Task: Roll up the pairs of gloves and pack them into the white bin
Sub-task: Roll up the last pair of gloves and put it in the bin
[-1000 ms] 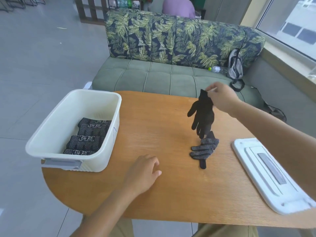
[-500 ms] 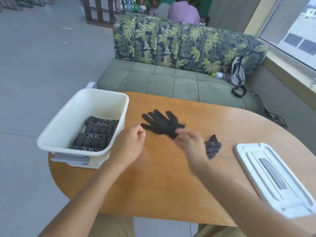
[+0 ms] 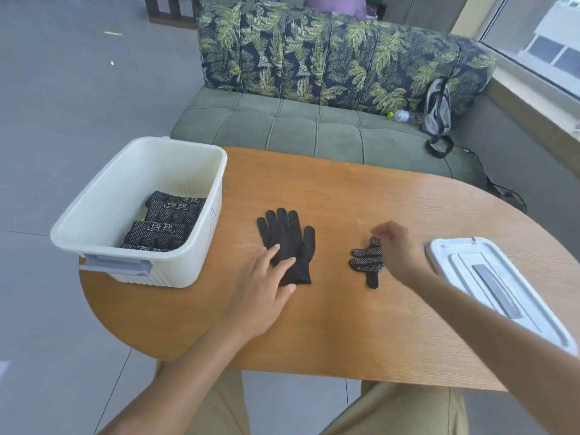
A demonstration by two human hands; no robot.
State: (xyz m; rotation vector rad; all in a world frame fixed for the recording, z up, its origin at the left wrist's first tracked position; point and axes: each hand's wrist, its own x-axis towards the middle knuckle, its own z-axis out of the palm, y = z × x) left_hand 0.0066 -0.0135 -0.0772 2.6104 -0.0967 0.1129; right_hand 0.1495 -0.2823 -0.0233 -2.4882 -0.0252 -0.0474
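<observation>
A black glove (image 3: 287, 238) lies flat on the wooden table (image 3: 345, 324), fingers pointing away from me. My left hand (image 3: 262, 291) rests on its cuff end with straight fingers. A second, dotted black glove (image 3: 365, 262) lies to the right, partly under my right hand (image 3: 397, 249), whose curled fingers are at the glove's far edge. Motion blur hides whether they pinch it. The white bin (image 3: 201, 265) stands at the left and holds several rolled glove pairs (image 3: 166, 226).
The bin's white lid (image 3: 499, 287) lies at the table's right edge. Behind the table is a green sofa (image 3: 314, 130) with a water bottle (image 3: 403, 116) and a grey bag (image 3: 437, 108). My knees show below the table's near edge.
The glove that my right hand held in the air now lies flat left of centre. My left hand moved onto its cuff; my right hand went right to the dotted glove.
</observation>
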